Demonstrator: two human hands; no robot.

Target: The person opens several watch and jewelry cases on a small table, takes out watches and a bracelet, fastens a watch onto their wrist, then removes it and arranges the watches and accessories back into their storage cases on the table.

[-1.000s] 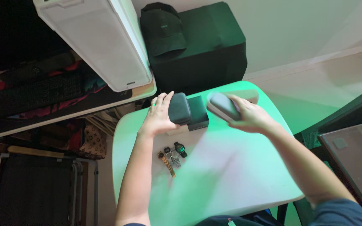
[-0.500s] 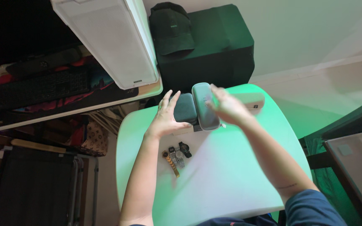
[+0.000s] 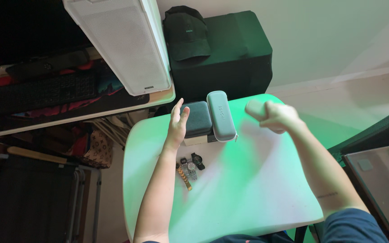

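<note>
On the round white table (image 3: 248, 189), a dark grey zip case (image 3: 197, 119) rests on a pale box (image 3: 193, 140). A longer light grey zip case (image 3: 221, 116) lies against the dark case's right side. My left hand (image 3: 176, 122) is flat with its fingers apart, pressed against the left side of the dark case. My right hand (image 3: 273, 116) hovers to the right of both cases, blurred and curled into a fist, with nothing seen in it. Three wristwatches (image 3: 190, 168), one gold, one silver and one black, lie just below the cases beside my left forearm.
A white computer tower (image 3: 122, 40) and a black keyboard (image 3: 41, 92) sit on a desk at the upper left. Behind the table, a black cap (image 3: 186, 33) lies on a black box (image 3: 235, 58). A glass-topped stand (image 3: 379, 171) is at the right, and a black metal frame (image 3: 32, 198) is at the lower left.
My right hand carried the light grey case leftward, set it against the dark case, let go and drew back to the right. My left hand stayed on the dark case.
</note>
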